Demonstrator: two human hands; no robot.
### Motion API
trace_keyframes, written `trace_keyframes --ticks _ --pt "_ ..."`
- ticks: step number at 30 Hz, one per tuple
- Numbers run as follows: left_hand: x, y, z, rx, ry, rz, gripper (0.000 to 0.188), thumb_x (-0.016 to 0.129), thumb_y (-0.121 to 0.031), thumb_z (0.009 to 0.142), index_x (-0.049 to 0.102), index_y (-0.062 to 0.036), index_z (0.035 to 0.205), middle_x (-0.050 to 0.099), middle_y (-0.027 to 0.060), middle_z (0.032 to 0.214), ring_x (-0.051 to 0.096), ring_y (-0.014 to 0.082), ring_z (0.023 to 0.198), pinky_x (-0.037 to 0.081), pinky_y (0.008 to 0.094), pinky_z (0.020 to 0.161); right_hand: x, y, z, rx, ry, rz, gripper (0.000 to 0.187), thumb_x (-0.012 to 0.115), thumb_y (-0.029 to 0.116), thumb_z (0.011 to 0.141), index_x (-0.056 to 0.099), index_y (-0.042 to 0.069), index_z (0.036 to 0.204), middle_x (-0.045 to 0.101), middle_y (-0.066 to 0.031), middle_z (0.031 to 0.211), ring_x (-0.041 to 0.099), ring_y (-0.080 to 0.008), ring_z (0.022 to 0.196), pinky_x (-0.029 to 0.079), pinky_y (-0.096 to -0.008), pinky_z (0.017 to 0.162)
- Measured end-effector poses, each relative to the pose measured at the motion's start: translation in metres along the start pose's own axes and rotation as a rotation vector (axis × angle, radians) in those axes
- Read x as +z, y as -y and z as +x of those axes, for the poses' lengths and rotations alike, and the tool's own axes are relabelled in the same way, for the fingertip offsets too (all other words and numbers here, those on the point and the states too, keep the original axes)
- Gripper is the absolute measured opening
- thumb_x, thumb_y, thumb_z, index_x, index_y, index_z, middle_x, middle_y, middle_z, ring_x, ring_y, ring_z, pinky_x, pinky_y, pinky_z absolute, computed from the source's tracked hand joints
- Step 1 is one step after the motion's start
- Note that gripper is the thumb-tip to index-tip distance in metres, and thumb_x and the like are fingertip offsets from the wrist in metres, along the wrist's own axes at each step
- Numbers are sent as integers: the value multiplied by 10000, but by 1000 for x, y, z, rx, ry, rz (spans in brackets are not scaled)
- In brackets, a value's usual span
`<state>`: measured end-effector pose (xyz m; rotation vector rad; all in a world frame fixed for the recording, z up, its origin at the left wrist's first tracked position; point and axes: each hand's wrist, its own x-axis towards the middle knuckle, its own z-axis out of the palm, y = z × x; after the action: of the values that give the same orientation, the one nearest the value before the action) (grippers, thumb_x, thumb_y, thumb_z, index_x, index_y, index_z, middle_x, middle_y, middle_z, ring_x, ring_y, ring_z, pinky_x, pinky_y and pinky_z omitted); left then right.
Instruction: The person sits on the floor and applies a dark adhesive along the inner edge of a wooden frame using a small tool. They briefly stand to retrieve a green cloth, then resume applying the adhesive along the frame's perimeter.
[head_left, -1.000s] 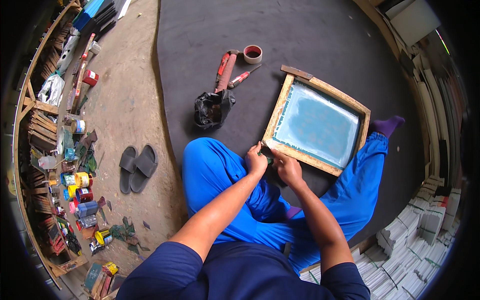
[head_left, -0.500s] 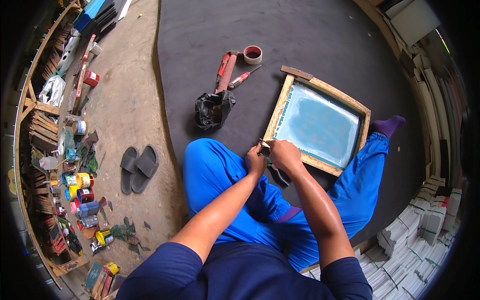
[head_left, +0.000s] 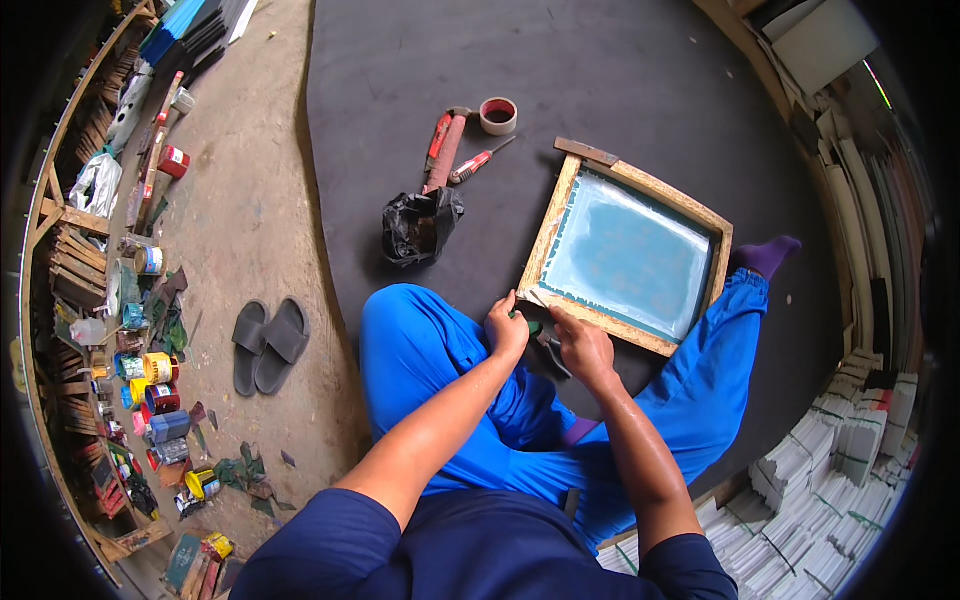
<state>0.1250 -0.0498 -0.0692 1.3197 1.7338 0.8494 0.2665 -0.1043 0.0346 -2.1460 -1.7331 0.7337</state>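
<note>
As left fingers and right fingers crowd the wooden frame corner, grasps unclear, bare dark mat past far edge

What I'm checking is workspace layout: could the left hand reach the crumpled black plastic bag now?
Probably yes: only flat dark mat shows between left hand and bag, though that hand is occupied at a corner of the rectangular wooden frame.

Dark mat under framed screen, tape, screwdriver
</note>
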Motion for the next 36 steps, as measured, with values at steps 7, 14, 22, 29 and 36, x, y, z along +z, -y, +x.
trace_keyframes --ticks 7,14,22,29,36 --pt "-1 -1 -1 5 3 -10 471 607 33 805 678 -35 1266 696 190 1181 676 356 1073 525 394 947 8 0 8 -66 17 -83 382 602 231 926 662 255 1303 697 -205 852 693 -404 766 536 -510 651" --pt "1 4 -1 31 4 40 491 599 35 789 675 -31 1270 692 190 1194 675 356 1078 526 396 946 1 19 9 -112 1 -290 371 612 241 914 675 231 1280 688 -219 796 700 -386 716 547 -492 633" --pt "3 3 0 24 7 56 510 579 29 771 671 -22 1270 687 196 1207 668 366 1082 521 405 957 12 4 18 -76 51 -98 417 633 215 869 668 190 1284 706 -233 835 707 -408 746 560 -509 661" --pt "2 1 -1 37 -11 11 513 550 41 776 674 -28 1269 692 186 1202 668 364 1085 523 405 951 19 -9 16 -20 56 160 370 637 263 889 699 178 1244 704 -248 880 691 -426 775 552 -512 705" --pt "2 4 -1 49 26 44 518 546 42 778 665 -22 1279 695 188 1205 675 351 1093 520 389 961 45 -39 27 -13 121 503 366 638 203 934 691 188 1295 703 -288 1029 720 -372 891 557 -414 790"
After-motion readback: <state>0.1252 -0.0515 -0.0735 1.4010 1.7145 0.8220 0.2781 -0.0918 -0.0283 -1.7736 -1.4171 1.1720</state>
